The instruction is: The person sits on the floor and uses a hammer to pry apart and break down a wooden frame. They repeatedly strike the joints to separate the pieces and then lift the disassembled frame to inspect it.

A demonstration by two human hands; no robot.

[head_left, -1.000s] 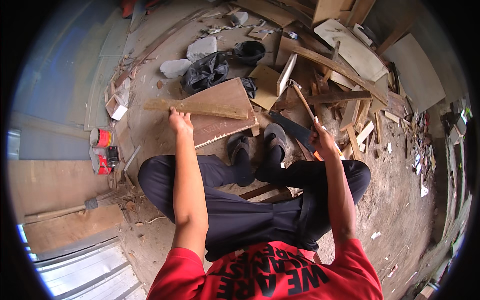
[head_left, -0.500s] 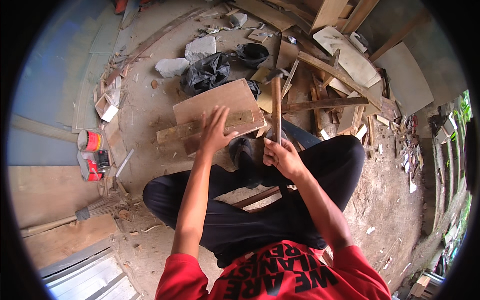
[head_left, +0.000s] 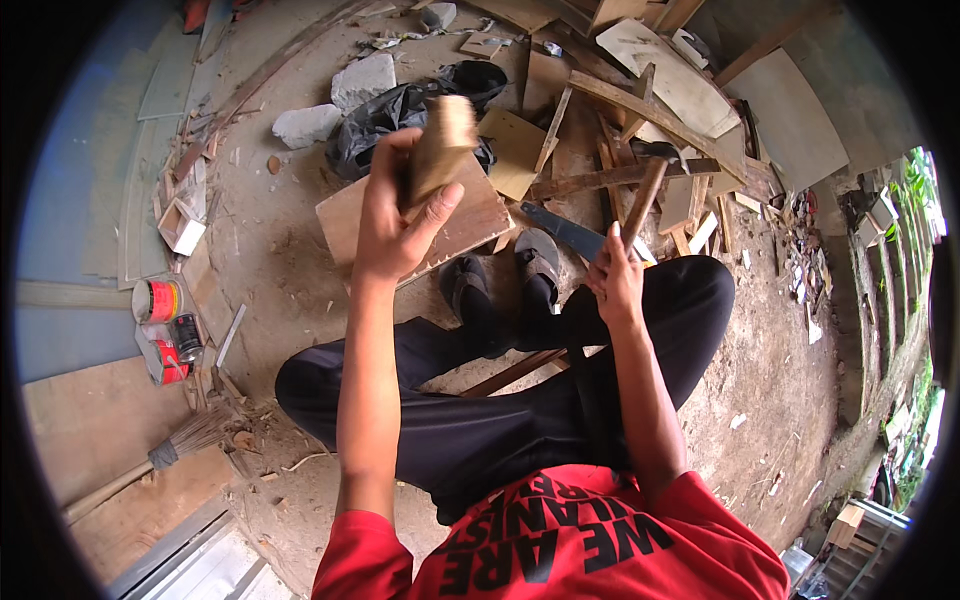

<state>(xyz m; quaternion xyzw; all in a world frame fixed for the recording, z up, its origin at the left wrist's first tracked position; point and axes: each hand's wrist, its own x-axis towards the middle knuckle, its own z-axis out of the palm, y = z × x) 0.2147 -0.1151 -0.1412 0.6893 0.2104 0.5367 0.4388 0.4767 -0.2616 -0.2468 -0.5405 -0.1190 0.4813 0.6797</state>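
My left hand (head_left: 392,222) grips a strip of wood (head_left: 440,155), raised off the ground and tipped so one end points up; it is smeared by motion. Beneath it, a flat wooden board (head_left: 475,215) lies in front of my feet, partly hidden by the hand and strip. My right hand (head_left: 617,280) is closed round the wooden handle of a claw hammer (head_left: 645,198), held upright above my right knee with its metal head at the top.
A dark flat blade-like piece (head_left: 565,232) lies right of my sandals. Black plastic bags (head_left: 385,120) and pale stone blocks (head_left: 306,126) sit beyond the board. Scrap timber (head_left: 655,115) is heaped at far right. Red cans (head_left: 158,300) and a broom (head_left: 190,437) are at left.
My left hand, earlier flat on the strip lying across the board, has lifted the strip and turned it. My right hand has moved rightward with the hammer, which now leans right.
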